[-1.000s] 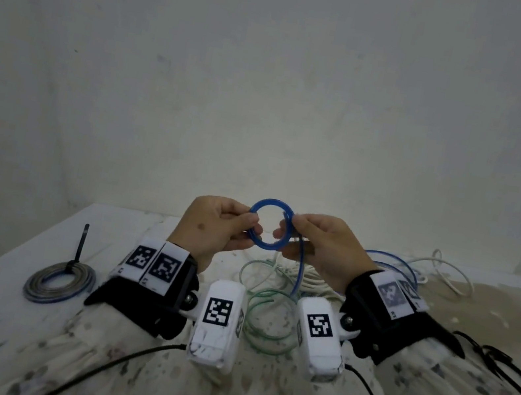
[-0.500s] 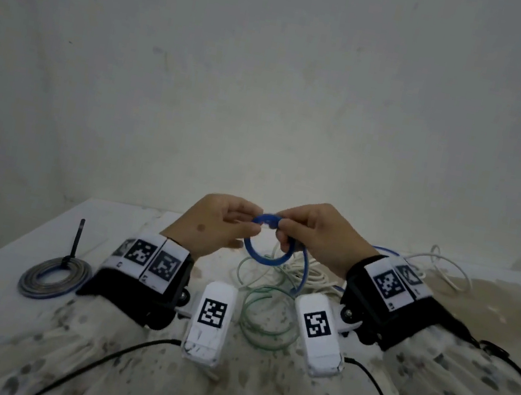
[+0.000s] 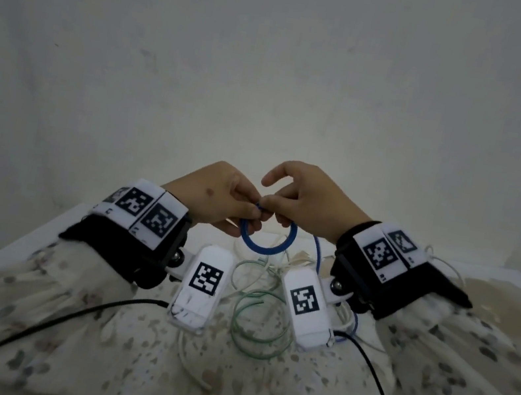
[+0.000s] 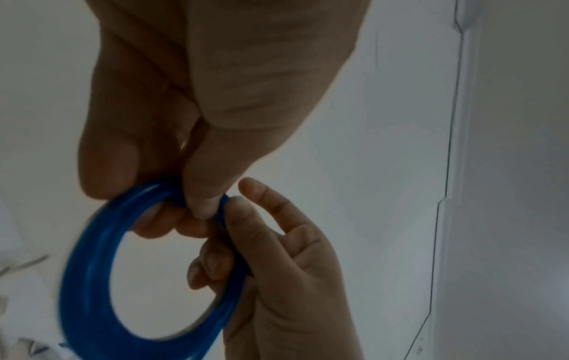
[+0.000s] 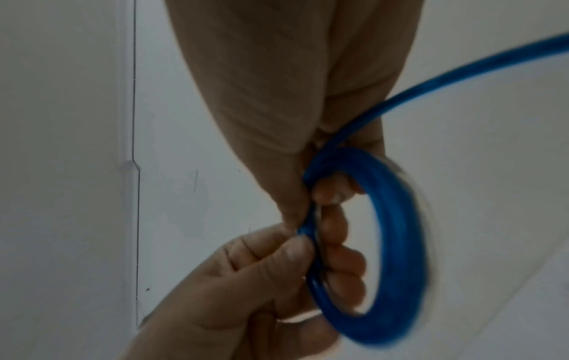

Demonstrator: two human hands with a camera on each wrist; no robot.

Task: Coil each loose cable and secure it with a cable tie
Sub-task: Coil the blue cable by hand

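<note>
A small blue cable coil [image 3: 265, 246] hangs in the air between both hands, above the table. My left hand [image 3: 251, 211] pinches the coil's top with thumb and fingers; in the left wrist view the coil [image 4: 92, 280] hangs below that pinch. My right hand [image 3: 268, 206] pinches the same top spot, index finger lifted. The right wrist view shows the coil [image 5: 397, 243] and its loose blue tail [image 5: 462, 75] running off to the upper right. The tail [image 3: 318, 252] drops beside my right wrist.
Loose green cable loops [image 3: 259, 322] and white cables [image 3: 275, 262] lie on the white table [image 3: 34, 248] under my wrists. More white cable [image 3: 448, 267] lies at the far right. Black wrist-camera leads trail over my patterned sleeves. A plain wall stands close behind.
Both hands have risen and closed together at the coil's top; the coil now hangs below the fingers instead of being held at its sides. The grey coil at left has left the view.
</note>
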